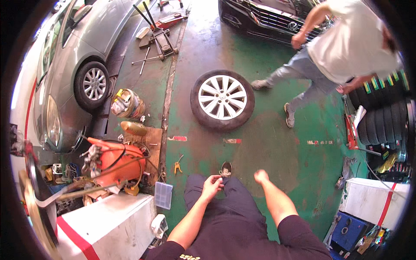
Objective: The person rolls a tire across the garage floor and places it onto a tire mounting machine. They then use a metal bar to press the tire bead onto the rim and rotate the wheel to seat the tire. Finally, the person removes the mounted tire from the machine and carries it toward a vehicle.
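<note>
My left hand [212, 187] hangs in front of my dark trousers, fingers loosely bent and a little apart, with nothing visible in it. Out over the green floor, my right hand [261, 176] is closed in a loose fist, and no object shows in it. Neither hand touches anything I can see. Ahead of me a car wheel [222, 98], a black tyre on a white multi-spoke rim, lies flat on the floor. My shoe [225, 169] shows just beyond my left hand.
A person [346, 43] in a pale shirt strides at right, before a dark car [268, 21]. A silver car [93, 34], floor jack [162, 43], bucket [128, 104], orange tank [121, 164] and white cabinet [112, 225] stand left. Tyres [381, 121] line the right.
</note>
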### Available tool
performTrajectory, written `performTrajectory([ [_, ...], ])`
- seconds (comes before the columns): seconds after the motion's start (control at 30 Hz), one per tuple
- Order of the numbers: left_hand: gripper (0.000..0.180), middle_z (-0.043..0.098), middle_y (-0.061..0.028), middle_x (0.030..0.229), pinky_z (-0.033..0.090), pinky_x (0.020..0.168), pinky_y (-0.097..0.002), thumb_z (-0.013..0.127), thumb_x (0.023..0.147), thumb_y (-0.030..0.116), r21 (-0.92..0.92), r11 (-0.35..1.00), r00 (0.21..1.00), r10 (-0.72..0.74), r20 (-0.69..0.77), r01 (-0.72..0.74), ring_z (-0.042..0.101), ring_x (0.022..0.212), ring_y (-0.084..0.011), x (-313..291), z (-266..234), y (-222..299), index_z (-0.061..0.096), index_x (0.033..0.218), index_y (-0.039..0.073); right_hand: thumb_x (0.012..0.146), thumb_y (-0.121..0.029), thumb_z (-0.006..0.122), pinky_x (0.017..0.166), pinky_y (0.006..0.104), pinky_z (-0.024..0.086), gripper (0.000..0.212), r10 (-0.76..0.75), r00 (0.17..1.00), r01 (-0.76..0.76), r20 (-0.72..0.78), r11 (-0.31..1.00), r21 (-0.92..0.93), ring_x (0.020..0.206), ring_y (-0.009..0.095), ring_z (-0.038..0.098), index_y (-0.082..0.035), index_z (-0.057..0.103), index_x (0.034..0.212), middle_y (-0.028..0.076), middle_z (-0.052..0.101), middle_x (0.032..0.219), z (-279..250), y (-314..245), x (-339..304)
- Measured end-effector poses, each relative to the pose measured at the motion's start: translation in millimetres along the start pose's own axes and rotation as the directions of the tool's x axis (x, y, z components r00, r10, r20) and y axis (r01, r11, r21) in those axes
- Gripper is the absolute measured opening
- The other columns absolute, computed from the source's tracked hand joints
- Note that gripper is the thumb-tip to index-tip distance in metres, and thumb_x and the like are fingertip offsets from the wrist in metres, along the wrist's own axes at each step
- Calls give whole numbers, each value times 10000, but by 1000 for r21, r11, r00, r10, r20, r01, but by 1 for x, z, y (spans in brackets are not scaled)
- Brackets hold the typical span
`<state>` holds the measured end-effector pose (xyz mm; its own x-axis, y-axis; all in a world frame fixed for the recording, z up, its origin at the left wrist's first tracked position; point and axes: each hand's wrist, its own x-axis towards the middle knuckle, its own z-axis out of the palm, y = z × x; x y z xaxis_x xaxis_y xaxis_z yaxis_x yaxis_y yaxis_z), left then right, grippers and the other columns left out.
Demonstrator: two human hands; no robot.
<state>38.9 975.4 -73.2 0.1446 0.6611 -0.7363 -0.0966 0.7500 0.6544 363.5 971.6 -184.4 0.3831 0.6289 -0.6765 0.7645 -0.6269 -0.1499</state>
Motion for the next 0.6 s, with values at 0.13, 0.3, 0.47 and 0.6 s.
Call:
performTrajectory([
  [0.13,340,707,-91,1077,572,710,-299,663,997,178,-54,998,994,-43,-99,38,715,843,-159,103,-37,54,599,1285,8,1010,-145,626,661,319,580,196,-320,946,144,47,547,825,812,164,712,-23,668,1157,107,733,921,-75,-218,142],
  [0.3,342,705,-102,1075,574,700,-302,647,1000,164,-59,989,985,-141,-101,135,713,845,-162,262,-77,130,591,1296,2,916,-165,700,772,310,565,462,-309,950,289,-43,823,489,843,160,713,3,586,1331,117,755,990,-85,-382,275],
  [0.47,340,690,-87,1063,553,695,-277,680,991,191,21,997,997,-77,3,77,691,841,-142,439,-119,178,602,1272,15,820,-390,754,1092,434,457,799,-110,985,80,132,973,217,1264,353,615,-31,485,1481,196,654,1330,-29,-455,433],
  [0.6,315,679,-98,1094,544,762,-266,658,1005,156,26,994,965,-93,-244,102,681,882,-145,519,-174,205,596,1272,2,833,-623,707,1201,448,339,1044,-70,997,77,-39,972,224,1447,374,424,43,341,1549,256,435,1547,15,-519,554],
])
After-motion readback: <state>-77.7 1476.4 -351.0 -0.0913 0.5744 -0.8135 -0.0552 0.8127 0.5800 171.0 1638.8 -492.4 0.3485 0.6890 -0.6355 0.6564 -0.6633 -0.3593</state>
